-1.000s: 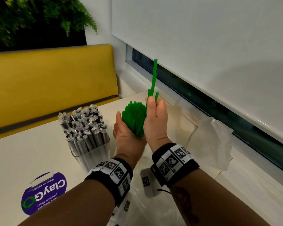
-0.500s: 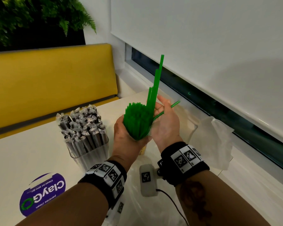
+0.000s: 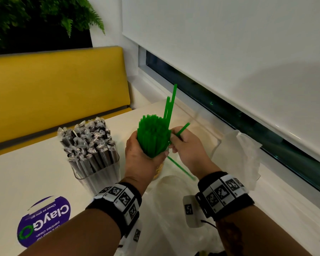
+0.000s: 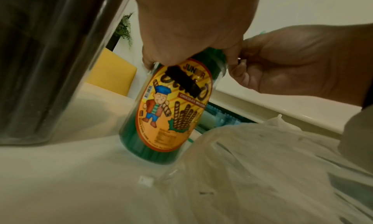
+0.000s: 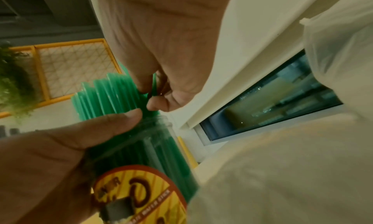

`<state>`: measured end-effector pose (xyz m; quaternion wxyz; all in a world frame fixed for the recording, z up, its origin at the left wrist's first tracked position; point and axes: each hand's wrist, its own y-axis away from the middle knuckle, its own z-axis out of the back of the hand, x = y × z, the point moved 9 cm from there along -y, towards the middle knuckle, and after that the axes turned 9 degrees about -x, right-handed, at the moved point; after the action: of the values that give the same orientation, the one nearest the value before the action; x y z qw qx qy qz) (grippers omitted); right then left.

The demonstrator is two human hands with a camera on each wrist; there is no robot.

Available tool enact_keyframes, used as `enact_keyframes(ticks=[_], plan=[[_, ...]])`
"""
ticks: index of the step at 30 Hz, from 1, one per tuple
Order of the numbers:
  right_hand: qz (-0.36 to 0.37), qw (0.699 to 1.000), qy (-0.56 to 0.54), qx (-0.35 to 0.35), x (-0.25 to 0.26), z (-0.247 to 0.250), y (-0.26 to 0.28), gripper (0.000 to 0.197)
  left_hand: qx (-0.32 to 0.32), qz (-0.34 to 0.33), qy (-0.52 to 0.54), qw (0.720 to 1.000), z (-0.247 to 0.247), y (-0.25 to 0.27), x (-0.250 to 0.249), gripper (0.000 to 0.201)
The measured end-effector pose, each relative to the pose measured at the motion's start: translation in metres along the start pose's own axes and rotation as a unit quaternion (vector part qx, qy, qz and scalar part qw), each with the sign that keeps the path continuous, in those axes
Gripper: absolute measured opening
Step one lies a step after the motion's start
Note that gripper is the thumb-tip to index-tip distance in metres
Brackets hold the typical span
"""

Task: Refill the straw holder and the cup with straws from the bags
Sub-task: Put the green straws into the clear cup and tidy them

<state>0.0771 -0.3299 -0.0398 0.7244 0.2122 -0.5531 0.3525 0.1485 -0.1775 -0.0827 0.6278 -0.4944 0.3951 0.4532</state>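
Green straws (image 3: 152, 138) fill the cup (image 4: 167, 109): left hand (image 3: 139, 159) should keep hugging them while right hand (image 3: 187, 145), pinching one loose straw (image 3: 181, 130), slides it in beside the cup's rim.

a white table (image 3: 26, 174) carries everything. on it stand a clear holder (image 3: 98, 174) packed with dark wrapped straws and a labelled jar (image 4: 167, 109) of green straws. clear plastic bags (image 3: 174, 224) lie crumpled at the near edge, one green straw (image 3: 181, 169) loose beside them. a purple round sticker (image 3: 43, 221) sits flat near the front left.
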Motion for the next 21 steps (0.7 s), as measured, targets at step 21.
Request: enact_keyframes(ticks=[21], plan=[[0.096,0.794,0.598,0.056,-0.143,-0.002,-0.036,0.029,0.026,-0.020,-0.024,0.999,0.000,0.001,0.004,0.114]])
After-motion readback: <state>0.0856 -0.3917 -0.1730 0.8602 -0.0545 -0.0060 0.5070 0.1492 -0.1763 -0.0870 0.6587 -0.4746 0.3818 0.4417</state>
